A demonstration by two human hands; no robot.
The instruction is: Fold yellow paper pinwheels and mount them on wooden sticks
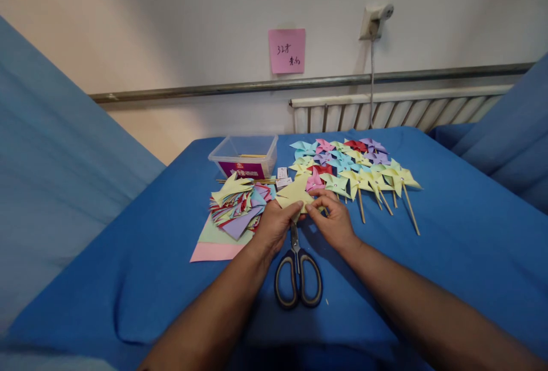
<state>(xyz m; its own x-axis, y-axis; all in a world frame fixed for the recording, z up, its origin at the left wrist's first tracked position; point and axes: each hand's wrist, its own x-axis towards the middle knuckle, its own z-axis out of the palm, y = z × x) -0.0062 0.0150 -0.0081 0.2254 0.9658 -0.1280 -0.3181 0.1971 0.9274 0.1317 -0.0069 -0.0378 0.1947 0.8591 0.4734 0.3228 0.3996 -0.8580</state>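
Observation:
Both my hands meet over a yellow paper pinwheel piece (294,193) above the blue cloth. My left hand (274,225) pinches its left lower edge, fingers closed on the paper. My right hand (331,221) pinches its right side, with fingers curled. Just below the hands lie black-handled scissors (298,277), blades pointing up toward the paper. Left of my left hand sits a messy stack of cut coloured paper squares (237,205) on pink and green sheets (214,250).
Several finished pinwheels on wooden sticks (359,168) lie at the right back. A clear plastic box (245,155) stands behind the paper stack, with thin sticks (246,181) in front. Blue cloth (449,234) covers the table. A radiator and a pink note (286,50) are on the wall.

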